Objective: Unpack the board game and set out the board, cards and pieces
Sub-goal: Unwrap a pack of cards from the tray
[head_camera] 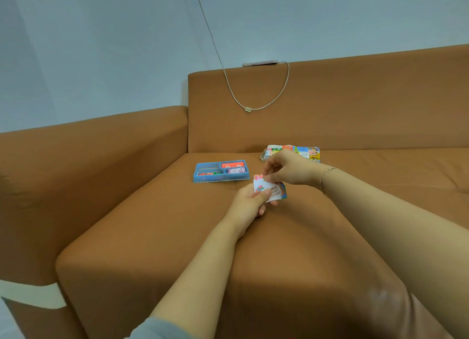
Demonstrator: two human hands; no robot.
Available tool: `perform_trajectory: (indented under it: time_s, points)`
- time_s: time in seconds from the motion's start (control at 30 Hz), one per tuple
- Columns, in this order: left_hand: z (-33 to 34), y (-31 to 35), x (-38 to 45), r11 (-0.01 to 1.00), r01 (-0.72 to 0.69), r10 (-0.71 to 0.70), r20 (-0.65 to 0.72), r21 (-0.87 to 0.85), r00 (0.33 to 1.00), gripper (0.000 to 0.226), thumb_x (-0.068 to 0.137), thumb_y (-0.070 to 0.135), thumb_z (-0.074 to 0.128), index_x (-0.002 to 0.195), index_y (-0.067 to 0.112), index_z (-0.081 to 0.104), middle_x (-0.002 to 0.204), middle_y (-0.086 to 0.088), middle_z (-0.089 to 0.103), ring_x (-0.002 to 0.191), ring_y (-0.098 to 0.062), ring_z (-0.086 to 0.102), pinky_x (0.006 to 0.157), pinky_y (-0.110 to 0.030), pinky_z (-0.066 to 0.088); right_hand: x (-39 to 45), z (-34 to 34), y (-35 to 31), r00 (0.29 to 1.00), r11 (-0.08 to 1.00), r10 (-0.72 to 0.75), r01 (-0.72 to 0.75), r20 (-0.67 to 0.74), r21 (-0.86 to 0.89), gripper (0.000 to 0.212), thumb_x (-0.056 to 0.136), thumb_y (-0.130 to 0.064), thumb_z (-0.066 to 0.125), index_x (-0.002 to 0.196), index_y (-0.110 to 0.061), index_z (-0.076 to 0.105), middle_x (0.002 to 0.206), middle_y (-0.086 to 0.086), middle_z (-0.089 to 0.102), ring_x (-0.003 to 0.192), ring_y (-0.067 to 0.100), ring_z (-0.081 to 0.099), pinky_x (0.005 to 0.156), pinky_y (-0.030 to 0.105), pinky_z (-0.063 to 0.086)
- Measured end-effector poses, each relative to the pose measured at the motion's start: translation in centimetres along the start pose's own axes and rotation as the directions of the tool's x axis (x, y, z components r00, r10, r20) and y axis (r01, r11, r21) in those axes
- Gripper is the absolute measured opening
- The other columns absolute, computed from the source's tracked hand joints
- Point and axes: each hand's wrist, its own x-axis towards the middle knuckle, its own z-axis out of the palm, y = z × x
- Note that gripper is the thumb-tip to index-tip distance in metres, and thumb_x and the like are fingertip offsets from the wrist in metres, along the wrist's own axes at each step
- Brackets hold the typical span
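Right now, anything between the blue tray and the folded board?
Head view: only bare sofa cushion lies between the blue tray and the folded board.

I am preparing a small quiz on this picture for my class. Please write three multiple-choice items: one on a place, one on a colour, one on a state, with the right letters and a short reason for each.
1. Where does the tray lie?
A. on the sofa seat
B. on the floor
C. on the armrest

2. What colour is the tray?
A. green
B. blue
C. white

3. What is the left hand doing?
A. resting flat
B. pointing
C. gripping a stack of cards

Key: 1 A, it sits on the sofa cushion; 2 B, its walls are blue; 3 C, its fingers curl round the stack, while the right hand pinches the top edge.
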Motion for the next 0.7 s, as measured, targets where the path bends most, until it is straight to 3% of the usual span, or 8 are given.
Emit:
perform_trajectory:
  time_s: [0.1,0.2,0.37,0.53,0.7]
  points:
    - [-0.1,0.0,0.0,1.000,-0.006,0.006,-0.005,-0.006,1.000,0.012,0.098,0.011,0.046,0.104,0.011,0.057,0.078,-0.004,0.065,0.044,-0.003,0.036,0.045,-0.012,0.031,-0.3,0.0,-0.2,1.000,1.000,0.001,-0.001,-0.006,0.027,0.002,0.086,-0.011,0.067,0.086,-0.013,0.067,0.079,0.004,0.066,0.075,0.014,0.060,0.069,0.023,0.050]
    - [0.0,0.0,0.0,1.000,-0.002,0.002,-0.003,0.002,1.000,0.014,0.098,0.011,0.046,0.106,0.009,0.057,0.077,-0.004,0.065,0.044,-0.003,0.036,0.045,-0.012,0.031,-0.4,0.2,-0.3,0.999,1.000,-0.004,0.005,-0.047,0.023,0.013,0.084,-0.024,0.071,0.082,-0.011,0.069,0.074,0.004,0.065,0.067,0.011,0.057,0.064,0.026,0.047]
    - [-0.1,0.1,0.0,1.000,-0.008,0.007,-0.026,-0.025,1.000,0.012,0.098,0.011,0.046,0.103,0.011,0.057,0.076,-0.004,0.064,0.044,-0.004,0.036,0.045,-0.012,0.031,0.0,0.0,-0.3,1.000,1.000,0.001,-0.001,0.014,0.008,0.007,0.086,-0.005,0.065,0.088,-0.012,0.066,0.074,-0.001,0.062,0.070,0.011,0.057,0.065,0.020,0.049]
    - [-0.1,0.1,-0.1,1.000,-0.004,0.004,-0.030,-0.012,1.000,0.013,0.098,0.011,0.046,0.103,0.009,0.058,0.077,-0.005,0.064,0.045,-0.005,0.037,0.045,-0.013,0.032,-0.2,0.3,-0.6,0.999,1.000,-0.002,0.003,-0.034,0.031,0.014,0.084,-0.024,0.071,0.081,-0.011,0.068,0.069,-0.002,0.063,0.064,0.008,0.057,0.060,0.020,0.046]
    - [-0.2,0.2,-0.1,0.999,-0.010,0.009,-0.038,-0.041,0.999,0.011,0.098,0.011,0.047,0.099,0.012,0.057,0.074,-0.002,0.064,0.044,-0.004,0.036,0.044,-0.013,0.030,0.1,0.1,-1.0,0.999,0.997,-0.033,0.033,-0.002,-0.068,0.008,0.088,-0.006,0.063,0.087,-0.014,0.065,0.074,-0.006,0.061,0.073,0.011,0.059,0.061,0.014,0.048]
